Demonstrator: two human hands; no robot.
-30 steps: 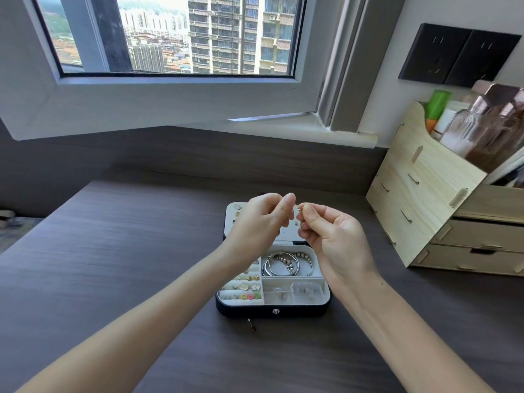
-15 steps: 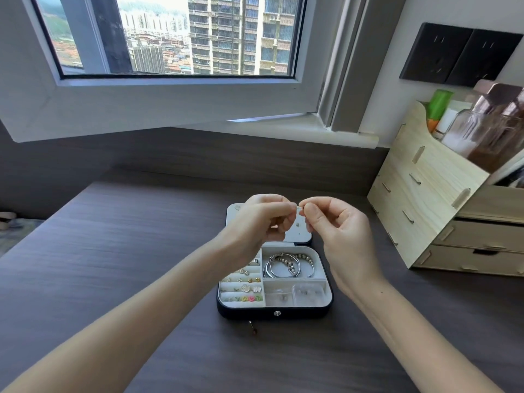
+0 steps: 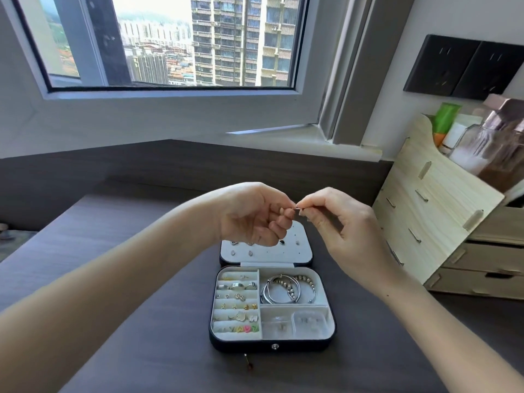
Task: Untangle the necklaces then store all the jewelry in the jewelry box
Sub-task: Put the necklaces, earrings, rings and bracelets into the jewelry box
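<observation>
Since half a second back, the left grip point(image 3: 249, 214) has been rolled over so its curled fingers are seen from underneath. Both grips now sit higher off the jewelry box point(image 3: 272, 346) tray, over the lid point(image 3: 300, 251) at 12 o'clock. A tiny metal piece point(image 3: 297, 210) is pinched at the fingertips of the left grip and likewise of the right grip point(image 3: 346, 231), so both are clenched on it where they meet. What kind of jewelry it is can't be told, too small tbh.

The box is laid open on the bench point(image 3: 170, 364). Bracelets point(image 3: 286, 289) are coiled in its 1 o'clock compartment, and rings and studs point(image 3: 236, 306) are lined up in rows at 9 o'clock. A small pin point(image 3: 248, 361) is lying on the bench just at 6 o'clock of the box. A wooden organizer point(image 3: 442, 222) is parked at 3 o'clock.
</observation>
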